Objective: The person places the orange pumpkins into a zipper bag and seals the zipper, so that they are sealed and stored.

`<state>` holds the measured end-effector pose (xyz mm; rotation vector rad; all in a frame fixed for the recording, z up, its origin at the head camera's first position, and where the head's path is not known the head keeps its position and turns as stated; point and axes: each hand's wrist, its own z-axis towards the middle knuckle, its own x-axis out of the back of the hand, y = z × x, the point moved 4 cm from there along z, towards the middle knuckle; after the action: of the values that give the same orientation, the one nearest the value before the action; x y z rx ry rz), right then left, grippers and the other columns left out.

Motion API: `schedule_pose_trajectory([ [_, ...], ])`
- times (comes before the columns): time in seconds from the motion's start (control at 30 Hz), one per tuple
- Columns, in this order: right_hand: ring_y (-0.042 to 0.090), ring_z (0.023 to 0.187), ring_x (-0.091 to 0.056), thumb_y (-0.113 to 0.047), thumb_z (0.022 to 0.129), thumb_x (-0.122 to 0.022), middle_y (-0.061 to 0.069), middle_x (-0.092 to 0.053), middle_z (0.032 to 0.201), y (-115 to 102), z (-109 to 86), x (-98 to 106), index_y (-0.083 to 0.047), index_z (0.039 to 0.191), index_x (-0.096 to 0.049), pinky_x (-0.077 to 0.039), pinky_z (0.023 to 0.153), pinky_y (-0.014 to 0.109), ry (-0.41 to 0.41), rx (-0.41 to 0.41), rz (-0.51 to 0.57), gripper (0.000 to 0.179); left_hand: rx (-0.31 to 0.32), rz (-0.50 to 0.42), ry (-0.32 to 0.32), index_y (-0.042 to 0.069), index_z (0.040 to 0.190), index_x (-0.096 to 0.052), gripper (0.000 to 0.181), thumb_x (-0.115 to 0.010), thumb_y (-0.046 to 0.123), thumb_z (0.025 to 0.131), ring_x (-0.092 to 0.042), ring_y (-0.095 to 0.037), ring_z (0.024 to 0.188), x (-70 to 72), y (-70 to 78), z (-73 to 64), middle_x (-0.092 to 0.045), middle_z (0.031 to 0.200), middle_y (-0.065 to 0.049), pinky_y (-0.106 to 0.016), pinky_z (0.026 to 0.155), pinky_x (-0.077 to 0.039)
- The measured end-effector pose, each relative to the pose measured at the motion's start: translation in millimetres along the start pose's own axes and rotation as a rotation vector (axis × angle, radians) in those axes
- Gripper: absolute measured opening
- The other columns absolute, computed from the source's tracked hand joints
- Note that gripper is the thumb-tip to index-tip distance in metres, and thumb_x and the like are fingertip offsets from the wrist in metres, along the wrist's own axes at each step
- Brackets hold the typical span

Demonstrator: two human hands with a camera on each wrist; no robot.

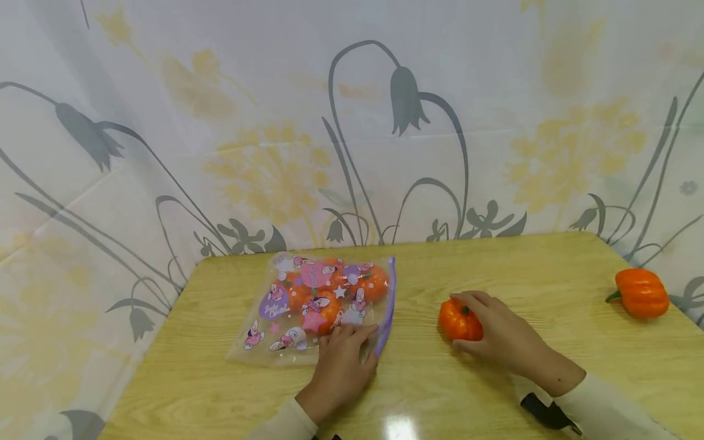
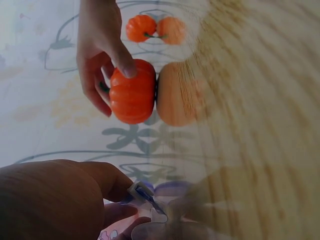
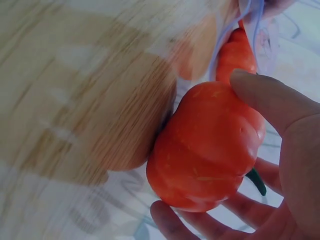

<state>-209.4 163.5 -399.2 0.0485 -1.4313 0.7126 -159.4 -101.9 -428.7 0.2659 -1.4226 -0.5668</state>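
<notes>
Tabletop (image 1: 550, 269) of pale wood-grain laminate, glossy enough to mirror what stands on it, with rounded corners; behind its far edge hangs a floral-print curtain (image 1: 352, 122).

Right hand (image 1: 497, 333) curls round a small orange pumpkin (image 1: 459, 321), thumb on one side and fingers on the other. The pumpkin is ribbed, smooth and plastic-looking, with a green stem, and rests on the tabletop right of centre. In the right wrist view its skin shows faint yellowish scuffs.

Left hand (image 1: 341, 370) lies on the near right corner of a clear zip bag (image 1: 308, 305), fingers pinching the purple zip strip in the left wrist view. The bag is flat, soft film printed with pink and purple cartoon figures and stars, lying left of centre near the far edge, several orange pumpkins bulging inside.

Second loose pumpkin (image 1: 640, 293), same ribbed shape, sits by the right edge, well apart from both hands.
</notes>
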Motion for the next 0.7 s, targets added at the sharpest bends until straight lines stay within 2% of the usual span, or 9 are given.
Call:
schedule_pose_trajectory([
  [0.3,0.04,0.112,-0.062,-0.038,0.074,-0.087,0.023,-0.057,0.136,-4,-2.1,-3,-0.008,0.142,-0.049,-0.057,0.082,0.053,-0.025,-0.017,0.051,0.084,-0.007,-0.004,0.001,0.021,0.131,-0.067,0.041,-0.069,0.023,0.09,-0.055,-0.024,0.112,0.9,1.4,-1.7,-0.066,0.12,-0.002,-0.041,0.086,-0.033],
  [0.6,0.036,0.115,-0.061,-0.03,0.074,-0.088,0.016,-0.056,0.138,-11,-3.0,-9,-0.01,0.135,-0.055,-0.056,0.088,0.051,-0.039,0.039,0.093,0.072,0.0,0.006,-0.01,0.022,0.132,-0.066,0.043,-0.07,0.023,0.089,-0.057,-0.024,0.113,-0.4,1.3,-3.0,-0.067,0.124,-0.001,-0.045,0.088,-0.035],
  [0.7,0.036,0.114,-0.061,-0.029,0.075,-0.087,0.016,-0.055,0.137,-13,-2.5,-9,-0.011,0.135,-0.055,-0.057,0.086,0.05,-0.047,0.041,0.107,0.071,-0.008,0.004,-0.004,0.022,0.132,-0.066,0.043,-0.07,0.022,0.089,-0.058,-0.022,0.111,-0.9,1.0,-2.6,-0.068,0.117,0.002,-0.045,0.087,-0.034],
])
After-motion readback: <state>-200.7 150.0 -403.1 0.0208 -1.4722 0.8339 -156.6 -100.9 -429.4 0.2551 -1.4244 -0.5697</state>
